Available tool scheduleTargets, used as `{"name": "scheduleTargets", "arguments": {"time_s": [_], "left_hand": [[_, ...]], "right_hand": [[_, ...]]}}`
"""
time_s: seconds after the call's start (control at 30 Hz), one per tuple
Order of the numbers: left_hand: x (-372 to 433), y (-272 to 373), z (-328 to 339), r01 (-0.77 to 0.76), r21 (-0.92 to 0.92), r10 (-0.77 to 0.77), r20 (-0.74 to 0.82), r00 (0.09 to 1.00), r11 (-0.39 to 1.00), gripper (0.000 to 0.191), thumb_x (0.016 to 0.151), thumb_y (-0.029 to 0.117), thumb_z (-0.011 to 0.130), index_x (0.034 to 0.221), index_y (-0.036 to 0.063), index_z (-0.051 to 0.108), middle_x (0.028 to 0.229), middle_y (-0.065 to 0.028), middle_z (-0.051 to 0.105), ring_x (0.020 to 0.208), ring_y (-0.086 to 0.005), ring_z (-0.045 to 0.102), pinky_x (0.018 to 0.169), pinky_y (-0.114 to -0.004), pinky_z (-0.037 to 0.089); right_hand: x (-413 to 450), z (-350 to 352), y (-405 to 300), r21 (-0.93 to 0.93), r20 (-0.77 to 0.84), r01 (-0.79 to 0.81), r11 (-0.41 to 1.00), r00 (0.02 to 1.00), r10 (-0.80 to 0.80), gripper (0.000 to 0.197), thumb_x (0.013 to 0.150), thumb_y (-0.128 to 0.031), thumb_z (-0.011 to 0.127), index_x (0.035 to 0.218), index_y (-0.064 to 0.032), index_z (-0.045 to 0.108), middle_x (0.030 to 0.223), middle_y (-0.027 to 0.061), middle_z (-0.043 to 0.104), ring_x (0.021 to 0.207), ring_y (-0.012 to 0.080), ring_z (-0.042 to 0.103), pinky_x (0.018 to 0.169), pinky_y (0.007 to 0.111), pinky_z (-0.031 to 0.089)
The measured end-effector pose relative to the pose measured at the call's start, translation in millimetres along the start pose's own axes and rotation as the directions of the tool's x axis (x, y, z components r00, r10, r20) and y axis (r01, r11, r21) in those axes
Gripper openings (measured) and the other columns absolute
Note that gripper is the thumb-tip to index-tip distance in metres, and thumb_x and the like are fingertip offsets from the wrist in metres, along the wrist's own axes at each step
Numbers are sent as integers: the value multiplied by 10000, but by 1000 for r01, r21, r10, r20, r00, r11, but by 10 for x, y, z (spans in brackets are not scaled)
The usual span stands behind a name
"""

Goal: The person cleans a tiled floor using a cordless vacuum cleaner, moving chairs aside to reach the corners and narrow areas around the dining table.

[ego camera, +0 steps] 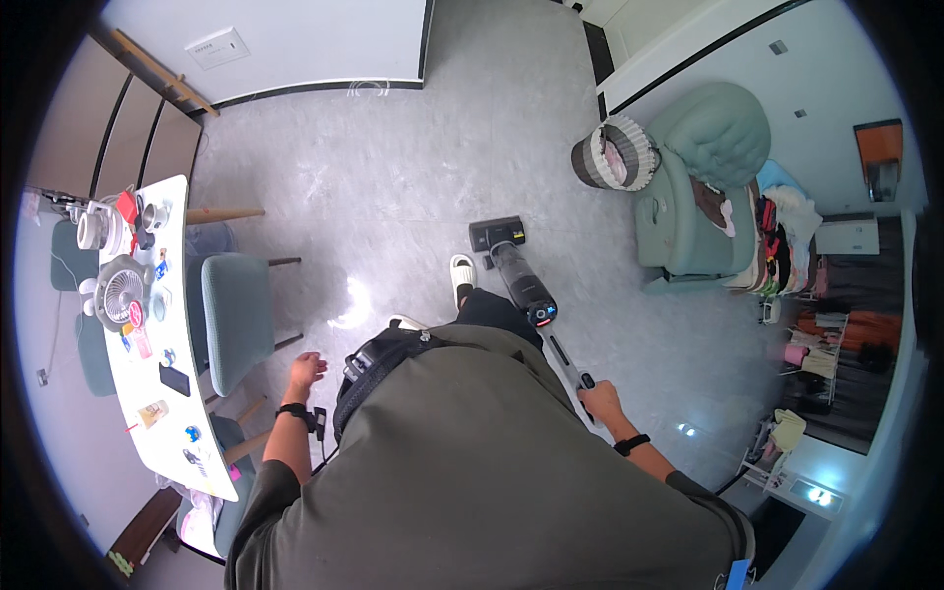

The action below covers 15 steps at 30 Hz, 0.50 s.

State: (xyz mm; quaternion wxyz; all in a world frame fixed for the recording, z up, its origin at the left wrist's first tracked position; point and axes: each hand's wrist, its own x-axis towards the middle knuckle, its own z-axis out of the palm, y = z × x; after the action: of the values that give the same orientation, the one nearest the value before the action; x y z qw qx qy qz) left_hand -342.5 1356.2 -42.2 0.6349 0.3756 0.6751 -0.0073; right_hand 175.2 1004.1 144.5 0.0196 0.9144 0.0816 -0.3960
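Observation:
My right hand (601,402) is closed around the handle of an upright cordless floor washer (525,284), low on the right of my body. The machine's wide dark head (497,234) rests flat on the grey floor ahead of my feet, and a small round display glows on top of its body. My left hand (307,369) hangs at my left side, fingers slightly curled, holding nothing. It is near a grey-green chair (237,321). A white slipper (463,271) on one foot stands just left of the machine.
On the left, a white table (173,413) bears a fan (122,293), a phone (175,379) and a cup (152,414). A woven basket (590,158) stands beside a green armchair (675,236) with clothes. A wall corner (422,81) juts in ahead; a clothes rack (837,354) is far right.

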Motion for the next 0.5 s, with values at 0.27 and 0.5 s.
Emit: {"name": "scheduleTargets", "arguments": {"time_s": [0.27, 0.5], "left_hand": [[-98, -168, 453, -35, -37, 37, 52, 998, 999, 319, 871, 219, 458, 1097, 3, 519, 922, -146, 634, 815, -229, 619, 674, -346, 505], [-741, -848, 474, 168, -230, -215, -199, 956, 959, 316, 854, 211, 462, 1078, -3, 521, 921, -155, 633, 812, -242, 624, 674, -362, 513]], "right_hand": [[485, -315, -521, -81, -70, 145, 986, 986, -151, 332, 624, -247, 618, 713, 73, 617, 698, 246, 611, 704, 374, 620, 645, 410, 489], [1562, -725, -1669, 391, -39, 305, 868, 948, -316, 201, 647, -158, 596, 552, 16, 566, 478, 87, 521, 410, 189, 496, 434, 321, 366]]}}
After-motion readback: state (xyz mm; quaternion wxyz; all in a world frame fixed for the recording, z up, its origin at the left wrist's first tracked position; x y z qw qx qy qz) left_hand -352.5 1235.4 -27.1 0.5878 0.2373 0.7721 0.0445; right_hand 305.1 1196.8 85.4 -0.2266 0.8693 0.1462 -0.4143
